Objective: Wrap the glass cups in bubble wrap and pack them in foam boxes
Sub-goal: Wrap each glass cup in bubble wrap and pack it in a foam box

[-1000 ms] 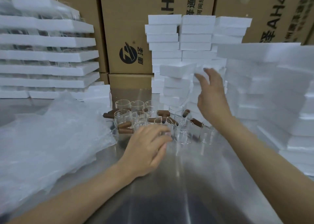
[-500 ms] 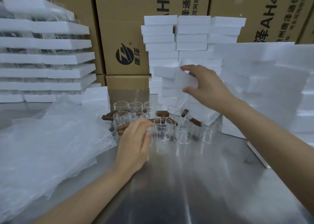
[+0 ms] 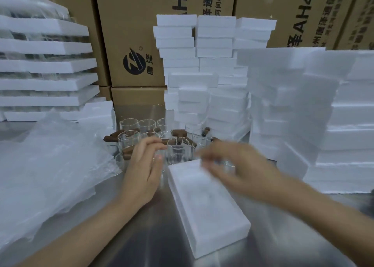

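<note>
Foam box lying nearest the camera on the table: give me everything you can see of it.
The foam box is a plain white rectangular block that looks like polystyrene, with no opening showing. It lies flat on the shiny metal table, its long axis running away from the camera and its far end angled slightly left. The blurred right hand is over its far end; contact can't be judged. The left hand is beside its far left corner, apart.

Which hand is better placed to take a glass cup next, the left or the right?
Probably the left. The left hand is at the front glass cups, fingers straight. The right hand, blurred, hovers over the far end of the foam box.
</note>
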Available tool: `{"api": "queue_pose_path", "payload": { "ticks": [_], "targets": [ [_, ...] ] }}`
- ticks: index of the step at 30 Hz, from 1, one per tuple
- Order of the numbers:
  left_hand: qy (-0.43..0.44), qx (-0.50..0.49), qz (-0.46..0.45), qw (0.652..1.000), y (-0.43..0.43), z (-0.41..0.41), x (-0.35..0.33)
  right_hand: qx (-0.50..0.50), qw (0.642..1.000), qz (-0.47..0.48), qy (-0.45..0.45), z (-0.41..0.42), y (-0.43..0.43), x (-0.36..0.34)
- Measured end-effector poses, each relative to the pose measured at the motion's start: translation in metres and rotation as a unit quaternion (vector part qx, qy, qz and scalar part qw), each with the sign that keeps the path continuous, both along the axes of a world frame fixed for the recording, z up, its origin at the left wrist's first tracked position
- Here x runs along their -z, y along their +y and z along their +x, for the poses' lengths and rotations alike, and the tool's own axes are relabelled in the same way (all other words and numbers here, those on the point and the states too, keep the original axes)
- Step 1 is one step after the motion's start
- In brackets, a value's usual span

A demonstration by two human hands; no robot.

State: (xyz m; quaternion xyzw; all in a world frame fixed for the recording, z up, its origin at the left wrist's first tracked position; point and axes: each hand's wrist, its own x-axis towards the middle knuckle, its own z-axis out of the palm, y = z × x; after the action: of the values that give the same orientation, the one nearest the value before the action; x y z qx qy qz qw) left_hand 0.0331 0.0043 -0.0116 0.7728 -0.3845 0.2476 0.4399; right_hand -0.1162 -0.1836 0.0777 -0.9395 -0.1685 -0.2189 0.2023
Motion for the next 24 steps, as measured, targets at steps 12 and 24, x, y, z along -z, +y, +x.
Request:
{"api": "queue_pose_path", "payload": {
  "ticks": [12, 24],
  "targets": [
    [-0.233, 0.193, 0.251, 0.919, -0.001, -0.015, -0.009, 0.249, 0.951, -0.182, 0.007, 0.254, -0.046, -0.075],
    [-0.181, 0.174, 0.236, 0.939, 0.000, -0.007, -0.008, 0.129, 0.962, -0.012, -0.242, 0.151, 0.015, -0.091]
  ]
}}
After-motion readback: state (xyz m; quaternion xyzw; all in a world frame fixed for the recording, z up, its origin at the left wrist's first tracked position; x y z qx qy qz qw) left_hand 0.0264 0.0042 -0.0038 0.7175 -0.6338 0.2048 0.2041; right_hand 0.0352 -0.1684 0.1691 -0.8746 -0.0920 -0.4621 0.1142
